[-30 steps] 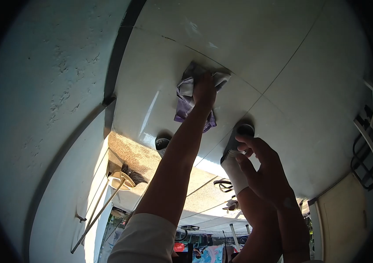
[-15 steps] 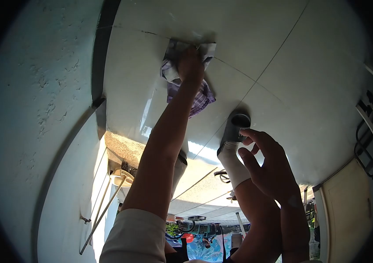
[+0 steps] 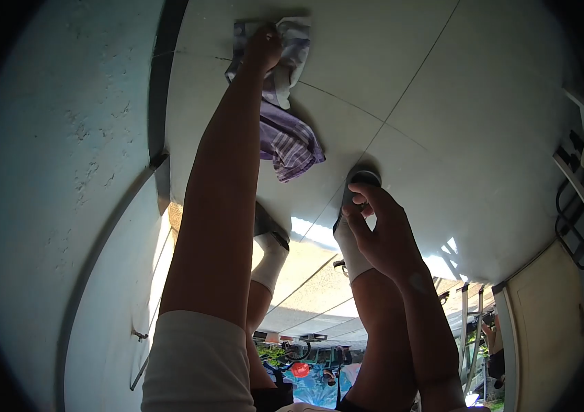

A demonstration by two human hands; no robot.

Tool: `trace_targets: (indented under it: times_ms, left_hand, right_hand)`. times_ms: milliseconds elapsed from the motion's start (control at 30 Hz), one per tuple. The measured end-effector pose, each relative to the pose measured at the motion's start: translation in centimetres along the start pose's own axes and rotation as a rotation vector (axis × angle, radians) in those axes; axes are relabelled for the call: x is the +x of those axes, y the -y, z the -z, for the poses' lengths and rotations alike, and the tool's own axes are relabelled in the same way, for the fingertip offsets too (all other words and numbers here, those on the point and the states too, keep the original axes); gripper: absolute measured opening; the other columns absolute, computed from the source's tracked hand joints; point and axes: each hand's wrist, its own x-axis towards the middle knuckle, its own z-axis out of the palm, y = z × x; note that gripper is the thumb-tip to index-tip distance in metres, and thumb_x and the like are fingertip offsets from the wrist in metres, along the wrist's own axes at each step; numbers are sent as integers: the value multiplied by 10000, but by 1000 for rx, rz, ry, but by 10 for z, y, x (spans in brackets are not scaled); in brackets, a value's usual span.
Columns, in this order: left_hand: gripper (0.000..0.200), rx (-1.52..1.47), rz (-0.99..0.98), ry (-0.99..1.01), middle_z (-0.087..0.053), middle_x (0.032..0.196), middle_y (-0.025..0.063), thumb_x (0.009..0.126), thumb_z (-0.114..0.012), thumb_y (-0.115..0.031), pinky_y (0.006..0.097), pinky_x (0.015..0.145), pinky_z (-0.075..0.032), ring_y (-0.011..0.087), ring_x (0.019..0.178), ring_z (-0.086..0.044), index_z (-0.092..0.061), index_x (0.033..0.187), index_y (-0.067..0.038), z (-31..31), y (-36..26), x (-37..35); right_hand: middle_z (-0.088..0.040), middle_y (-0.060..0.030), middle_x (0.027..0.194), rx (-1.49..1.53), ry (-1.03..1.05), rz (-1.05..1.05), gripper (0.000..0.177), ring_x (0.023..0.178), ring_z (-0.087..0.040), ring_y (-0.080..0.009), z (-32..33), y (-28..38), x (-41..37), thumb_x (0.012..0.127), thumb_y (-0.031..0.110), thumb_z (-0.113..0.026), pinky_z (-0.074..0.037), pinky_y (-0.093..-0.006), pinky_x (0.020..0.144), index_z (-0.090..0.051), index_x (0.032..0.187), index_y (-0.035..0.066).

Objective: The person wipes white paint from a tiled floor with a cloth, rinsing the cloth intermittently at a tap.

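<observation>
At the upper left of the head view, a purple-and-white checked cloth (image 3: 281, 89) lies bunched on the tiled floor (image 3: 456, 130). My left hand (image 3: 263, 48) presses down on its far end with the fingers closed around the fabric, the arm stretched straight out. The cloth's darker purple end trails back toward my feet. My right hand (image 3: 389, 237) hangs in the air, holding nothing visible, its fingers bent and the thumb apart from them. It partly covers my right shoe (image 3: 364, 177); my left shoe (image 3: 271, 226) stands beside the left forearm.
A pale, chipped wall (image 3: 72, 158) with a dark base strip (image 3: 161, 89) runs along the left. Metal-framed items (image 3: 580, 192) stand at the right, near a cream panel (image 3: 546, 302). Behind my legs, a sunlit yard appears upside down, with a person (image 3: 494, 353) at lower right.
My left hand has moved forward and slightly left, dragging the upper part of the cloth along, so the cloth is more stretched out. My right hand has shifted a little left.
</observation>
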Motion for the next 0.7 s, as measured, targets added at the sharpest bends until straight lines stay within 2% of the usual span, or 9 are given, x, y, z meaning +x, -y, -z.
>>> trace_targets:
  times_ms: [33, 67, 133, 167, 300, 400, 433, 500, 700]
  left_hand:
    - [465, -166, 131, 50, -666, 1258, 149, 953, -596, -366, 440, 992, -476, 344, 1190, -617, -545, 1321, -87, -1, -11, -26]
    - [456, 29, 53, -69, -660, 1238, 172, 966, -600, -354, 441, 1002, -473, 357, 1185, -622, -549, 1318, -69, 18, -53, -76]
    - [462, -41, -49, -88, -638, 1284, 184, 959, -619, -313, 436, 1038, -452, 373, 1224, -594, -533, 1341, -69, 34, -83, -165]
    - [427, -91, 104, 87, -634, 1289, 194, 965, -613, -293, 425, 1023, -471, 367, 1223, -600, -540, 1316, -60, 54, -113, -212]
    - [318, -390, 291, 418, -671, 1201, 199, 973, -631, -175, 385, 1010, -502, 295, 1184, -642, -561, 1229, 1, 80, -131, -360]
    - [259, -498, 410, 498, -694, 1137, 180, 981, -623, -156, 360, 958, -526, 262, 1112, -675, -592, 1175, 12, 115, -150, -394]
    - [277, -489, 345, 439, -710, 1081, 170, 969, -618, -194, 353, 888, -548, 270, 1007, -704, -603, 1166, 0, 118, -147, -401]
    - [240, -605, 379, 414, -712, 1039, 158, 975, -601, -170, 353, 874, -549, 245, 991, -702, -605, 1145, -1, 119, -146, -413]
    - [208, -606, 390, 567, -689, 999, 115, 1024, -547, -150, 309, 794, -564, 179, 931, -692, -577, 1159, 6, 161, -168, -448]
  right_hand:
    - [-691, -173, 1068, 1, -1, -48, 363, 1000, -693, -318, -6, -7, -11, 923, 235, -685, -553, -408, 873, -615, 1226, 47]
    - [-692, -170, 1061, 8, 3, -97, 359, 994, -693, -321, -13, -13, -23, 927, 241, -680, -552, -407, 873, -615, 1222, 47]
    - [-694, -172, 1061, 59, 13, -192, 360, 982, -693, -319, -27, -29, -49, 931, 251, -675, -551, -408, 873, -616, 1217, 42]
    - [-695, -173, 1062, 62, 29, -200, 358, 964, -695, -316, -36, -41, -64, 934, 253, -672, -553, -406, 864, -617, 1217, 41]
    - [-718, -156, 1020, 109, 122, -326, 348, 917, -707, -292, -42, -30, -117, 945, 279, -656, -558, -394, 811, -644, 1199, 42]
    - [-724, -150, 996, 136, 129, -314, 349, 931, -709, -284, -34, -7, -117, 940, 298, -660, -556, -388, 818, -654, 1184, 47]
    - [-726, -149, 982, 132, 119, -293, 349, 934, -710, -279, -31, 0, -116, 937, 305, -662, -554, -384, 825, -658, 1175, 51]
    - [-722, -162, 986, 99, 26, -256, 333, 940, -708, -287, -24, 7, -98, 926, 297, -669, -547, -387, 847, -669, 1160, 60]
    - [-711, -206, 1016, -26, -183, -199, 415, 995, -695, -328, -19, 29, 34, 904, 328, -666, -543, -408, 880, -648, 1166, 6]
